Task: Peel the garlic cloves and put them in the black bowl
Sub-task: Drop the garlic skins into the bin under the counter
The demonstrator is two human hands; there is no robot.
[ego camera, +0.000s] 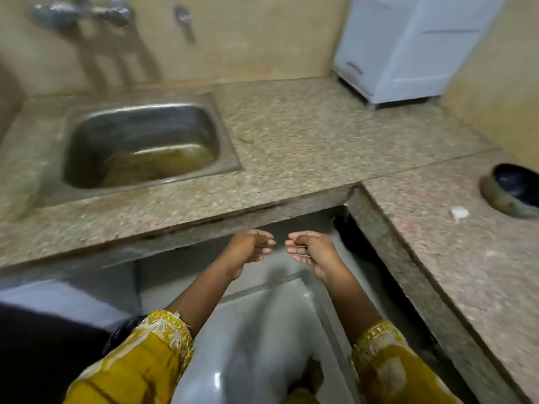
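Both hands are out in front, below the counter (pixel 291 135) edge at the inner corner of the L. The left hand (pixel 250 249) and right hand (pixel 312 250) face each other, fingertips close but apart. Fingers on both are loosely curled and I see nothing held in either, though the shot is blurry. Yellow sleeves (pixel 151 345) reach mid-forearm. The bowl (pixel 513 185) sits on the right wing of the counter, at the frame edge, well apart from the hands. A white bit (pixel 459 214) lies on the counter just beside the bowl; clove or peel, can't tell. The sink (pixel 131 123) is set in the counter on the left, with murky water at the bottom. Taps (pixel 84 13) are on the wall above it. A white box (pixel 408 48) stands in the far right corner.
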